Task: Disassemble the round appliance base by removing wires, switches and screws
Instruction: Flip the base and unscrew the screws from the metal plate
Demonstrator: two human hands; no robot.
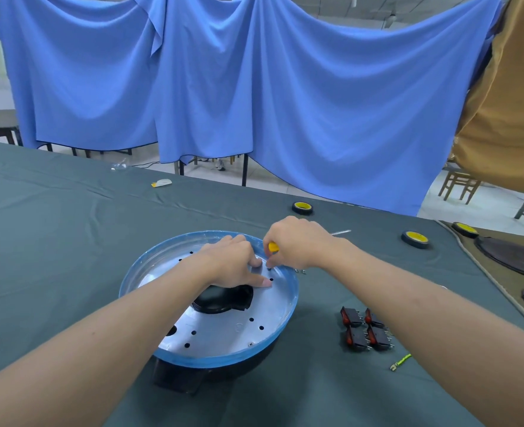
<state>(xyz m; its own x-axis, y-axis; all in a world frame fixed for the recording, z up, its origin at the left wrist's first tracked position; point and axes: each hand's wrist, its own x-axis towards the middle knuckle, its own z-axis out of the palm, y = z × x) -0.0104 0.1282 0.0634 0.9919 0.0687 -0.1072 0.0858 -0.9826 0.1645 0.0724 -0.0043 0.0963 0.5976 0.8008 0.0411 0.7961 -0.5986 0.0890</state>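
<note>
The round appliance base (pixel 223 331), a silver metal dish with a blue film rim and a black centre opening, sits on the grey-green table in front of me. My left hand (pixel 233 263) rests on the dish's far side, fingers pressed flat on the metal. My right hand (pixel 297 245) grips a yellow-handled screwdriver (pixel 273 247), its tip down at a hole by the far rim. Several black and red rocker switches (pixel 365 329) lie to the right of the base. A green-yellow wire (pixel 401 362) lies beside them.
Three rolls of black tape with yellow cores (pixel 302 208) (pixel 415 239) (pixel 465 229) lie at the back right. Small screws (pixel 300 270) lie by the rim. Dark curved parts (pixel 513 257) lie on a tan mat at right. Blue cloth (pixel 254 87) hangs behind.
</note>
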